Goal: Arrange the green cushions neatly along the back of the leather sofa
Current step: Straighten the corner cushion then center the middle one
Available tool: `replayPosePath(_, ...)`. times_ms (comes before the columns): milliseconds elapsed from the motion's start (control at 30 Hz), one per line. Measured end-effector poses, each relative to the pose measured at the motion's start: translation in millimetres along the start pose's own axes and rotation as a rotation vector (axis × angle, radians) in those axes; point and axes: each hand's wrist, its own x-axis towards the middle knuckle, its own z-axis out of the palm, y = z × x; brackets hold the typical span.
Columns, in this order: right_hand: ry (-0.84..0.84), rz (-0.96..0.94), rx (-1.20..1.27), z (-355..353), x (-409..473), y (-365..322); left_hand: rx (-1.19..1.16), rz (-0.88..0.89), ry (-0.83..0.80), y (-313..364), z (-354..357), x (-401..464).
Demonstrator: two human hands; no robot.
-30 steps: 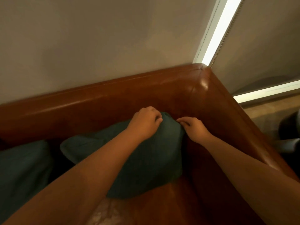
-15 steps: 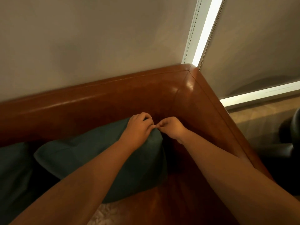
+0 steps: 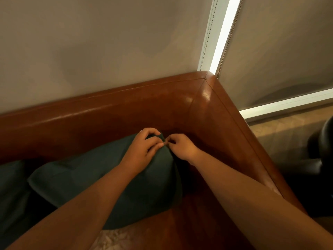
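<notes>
Green cushion (image 3: 100, 181) corner pinched, hidden under left hand (image 3: 142, 150), right hand (image 3: 182, 147).

A dark green fabric cushion (image 3: 100, 184) leans in the corner of a glossy brown leather sofa (image 3: 126, 109), its upper corner raised toward the backrest. The left hand (image 3: 142, 150) lies over that upper corner with fingers curled into the cloth. The right hand (image 3: 182, 146) meets it there, its grip a pinch of thumb and fingertips on the cushion's tip. Just beyond the grip rises the sofa's backrest; to the right of the grip runs the leather armrest (image 3: 234, 134). Well left of the grip, a second dark green cushion (image 3: 10, 195) lies at the frame edge. Above the sofa stands a plain beige wall (image 3: 99, 42).
</notes>
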Motion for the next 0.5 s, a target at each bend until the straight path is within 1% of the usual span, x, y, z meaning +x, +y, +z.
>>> replayPosePath(67,0.115,-0.007,0.104,-11.2,3.4,1.9,-0.028,-0.018,-0.008,1.6,-2.0,-3.0)
replayPosePath(133,0.163,0.026,0.243,-27.9,10.2,2.1,-0.049,-0.012,-0.05,2.9,0.2,-7.1)
replayPosePath(200,0.099,0.137,0.397,-44.1,15.4,1.9,-0.062,-0.014,-0.06,7.6,5.6,-9.6)
replayPosePath(267,0.029,0.252,0.527,-50.5,15.9,3.2,-0.102,-0.073,-0.012,17.9,9.7,-3.8)
replayPosePath(300,0.023,0.262,0.558,-49.7,14.6,4.5,-0.097,-0.102,0.023,23.3,11.4,2.4)
replayPosePath(367,0.031,0.214,0.659,-45.7,9.9,5.1,-0.003,-0.169,0.05,33.6,13.8,19.2)
replayPosePath(400,0.037,0.166,0.764,-45.4,7.3,3.0,0.074,-0.217,0.025,37.7,14.3,28.3)
replayPosePath(500,0.063,0.002,1.071,-54.6,2.3,-20.0,0.294,-0.291,-0.13,40.2,20.7,45.1)
